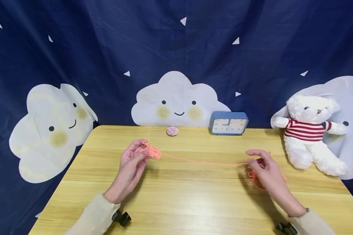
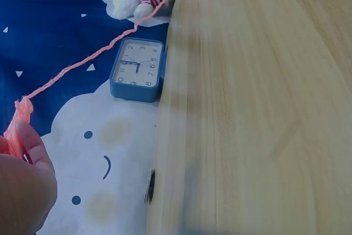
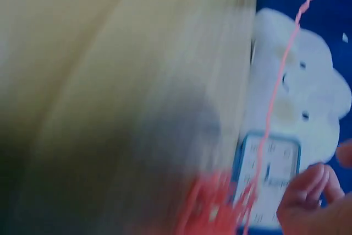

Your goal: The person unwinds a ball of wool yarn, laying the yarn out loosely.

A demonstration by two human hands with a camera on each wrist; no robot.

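Observation:
My left hand (image 1: 132, 164) pinches a small bunch of coral yarn (image 1: 153, 152) between thumb and fingers, above the left part of the table. From it a single strand (image 1: 194, 161) stretches across to the right. My right hand (image 1: 264, 169) is over a loose tangle of the same yarn (image 1: 254, 178), its thumb and forefinger apart and loosely bent. In the right wrist view the fingers (image 3: 308, 191) show beside the blurred yarn tangle (image 3: 212, 207), with no yarn between them. The hand partly hides the tangle in the head view.
On the wooden table (image 1: 176, 202) a blue clock (image 1: 228, 123) stands at the back, with a small round pink patterned object (image 1: 172, 131) left of it. A white teddy bear (image 1: 307, 130) in a striped top sits at the right. A dark blue cloud-print curtain (image 1: 176, 42) hangs behind.

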